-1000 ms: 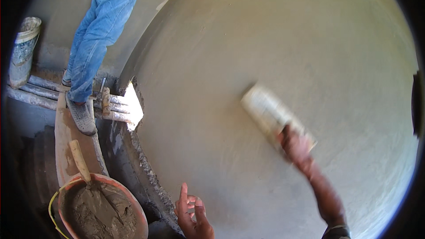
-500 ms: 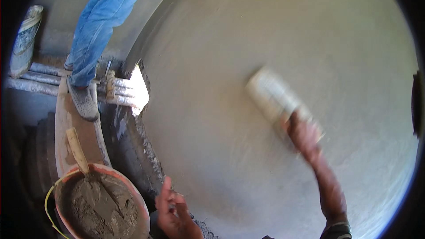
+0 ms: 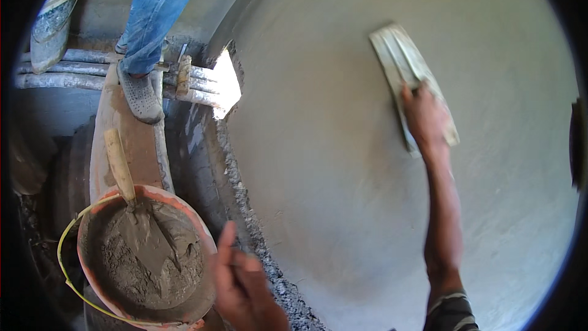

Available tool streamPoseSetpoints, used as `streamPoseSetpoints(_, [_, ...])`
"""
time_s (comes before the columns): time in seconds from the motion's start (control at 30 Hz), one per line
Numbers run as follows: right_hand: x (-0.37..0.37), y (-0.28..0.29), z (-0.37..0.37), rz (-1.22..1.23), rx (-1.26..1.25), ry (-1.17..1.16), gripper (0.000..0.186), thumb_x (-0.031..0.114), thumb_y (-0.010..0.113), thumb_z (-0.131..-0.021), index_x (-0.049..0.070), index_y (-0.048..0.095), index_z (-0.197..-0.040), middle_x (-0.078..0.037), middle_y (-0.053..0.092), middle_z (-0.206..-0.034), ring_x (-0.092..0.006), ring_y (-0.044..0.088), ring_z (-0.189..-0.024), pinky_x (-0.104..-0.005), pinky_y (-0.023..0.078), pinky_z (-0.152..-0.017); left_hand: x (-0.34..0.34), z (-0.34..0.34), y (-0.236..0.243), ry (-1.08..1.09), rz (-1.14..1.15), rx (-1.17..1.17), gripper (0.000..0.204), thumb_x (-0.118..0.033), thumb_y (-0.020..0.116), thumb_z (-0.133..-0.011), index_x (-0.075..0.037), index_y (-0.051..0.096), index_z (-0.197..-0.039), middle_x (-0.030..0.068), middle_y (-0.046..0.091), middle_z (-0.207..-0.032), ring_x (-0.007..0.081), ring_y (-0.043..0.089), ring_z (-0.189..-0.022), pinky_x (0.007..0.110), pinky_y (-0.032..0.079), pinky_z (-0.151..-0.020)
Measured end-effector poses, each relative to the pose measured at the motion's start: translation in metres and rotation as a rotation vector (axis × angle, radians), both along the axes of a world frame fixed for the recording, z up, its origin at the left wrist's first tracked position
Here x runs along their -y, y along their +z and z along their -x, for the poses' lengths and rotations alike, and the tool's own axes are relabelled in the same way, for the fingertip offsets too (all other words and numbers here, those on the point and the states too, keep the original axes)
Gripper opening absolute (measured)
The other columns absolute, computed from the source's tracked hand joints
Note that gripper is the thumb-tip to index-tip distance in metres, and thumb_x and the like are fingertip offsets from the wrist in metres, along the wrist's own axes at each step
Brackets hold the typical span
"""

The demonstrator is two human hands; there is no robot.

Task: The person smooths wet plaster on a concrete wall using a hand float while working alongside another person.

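My right hand (image 3: 427, 116) is closed around the handle of a long, pale plastering float (image 3: 398, 55), whose flat face lies against the smooth grey plaster wall (image 3: 331, 178). The float is tilted, its upper end to the left. Low in the view, my left hand (image 3: 248, 291) is raised beside the bucket with the forefinger stretched up and the other fingers loosely bent, holding nothing that I can see. An orange-rimmed bucket (image 3: 208, 251) of wet grey mortar (image 3: 131, 276) stands to its left. A pointed trowel (image 3: 144, 239) with a wooden handle rests in the mortar.
Another person in blue jeans (image 3: 160, 12) and a grey perforated shoe (image 3: 139, 95) stands on a plank (image 3: 119, 147) at the left. Pipes (image 3: 67, 68) run past the foot into a bright wall opening (image 3: 228, 86). A smeared bucket (image 3: 52, 30) sits on the pipes.
My right hand has moved the float up the wall and turned it more upright. The bucket, plank and pipes now appear higher and farther right in the picture. My left hand stays beside the bucket.
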State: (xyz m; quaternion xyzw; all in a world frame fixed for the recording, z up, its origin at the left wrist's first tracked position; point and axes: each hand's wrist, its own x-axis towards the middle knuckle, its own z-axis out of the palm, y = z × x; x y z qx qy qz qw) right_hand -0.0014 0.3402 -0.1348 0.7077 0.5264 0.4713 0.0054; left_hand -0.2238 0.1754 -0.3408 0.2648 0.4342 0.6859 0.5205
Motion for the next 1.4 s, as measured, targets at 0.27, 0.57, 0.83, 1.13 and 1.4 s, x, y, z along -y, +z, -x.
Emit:
streamPoseSetpoints(0.27, [0.098,-0.136,-0.063,0.435,0.134,0.181,0.033,0.039,0.058,-0.093,0.006,0.056,-0.097,-0.018,0.067,-0.072,-0.0358,0.066,-0.06,-0.0457,0.053,-0.051,-0.009,0.015,-0.016,-0.181,0.06,-0.133,0.036,-0.016,0.057,-0.094,0.0,0.059,-0.126,0.0024,0.05,-0.084,0.0067,0.038,-0.062,0.022,0.031,-0.053])
streamPoseSetpoints(0.57, [-0.082,-0.178,-0.049,0.429,0.244,0.337,0.037,0.036,0.055,-0.092,0.004,0.059,-0.11,-0.015,0.065,-0.073,-0.0273,0.066,-0.064,-0.0432,0.052,-0.053,-0.006,0.006,-0.01,-0.185,0.006,-0.071,0.034,-0.014,0.059,-0.093,0.003,0.062,-0.122,0.0022,0.048,-0.079,0.007,0.037,-0.061,0.023,0.031,-0.053])
streamPoseSetpoints(0.83, [-0.086,-0.088,-0.013,0.218,0.001,0.133,0.035,0.04,0.049,-0.097,0.006,0.056,-0.105,-0.018,0.069,-0.084,-0.0319,0.069,-0.074,-0.0448,0.055,-0.063,-0.012,0.02,-0.019,-0.093,0.028,-0.235,0.034,-0.012,0.058,-0.093,0.003,0.062,-0.123,0.0017,0.049,-0.078,0.0071,0.038,-0.061,0.023,0.03,-0.052])
streamPoseSetpoints(1.13, [0.051,-0.157,-0.053,0.592,-0.033,0.133,0.037,0.039,0.061,-0.09,0.006,0.06,-0.108,-0.019,0.068,-0.076,-0.0373,0.067,-0.065,-0.0503,0.054,-0.058,-0.008,0.03,-0.021,-0.069,0.03,-0.134,0.033,-0.011,0.06,-0.092,0.004,0.062,-0.121,0.002,0.052,-0.082,0.0049,0.04,-0.063,0.021,0.032,-0.054])
streamPoseSetpoints(1.4, [-0.065,-0.099,-0.056,0.336,0.244,0.194,0.035,0.043,0.049,-0.096,0.009,0.054,-0.098,-0.018,0.068,-0.083,-0.038,0.068,-0.072,-0.0531,0.053,-0.062,-0.007,-0.006,-0.008,-0.213,0.022,0.002,0.032,-0.006,0.058,-0.091,0.005,0.061,-0.121,-0.0016,0.049,-0.078,0.0029,0.038,-0.063,0.02,0.031,-0.054])
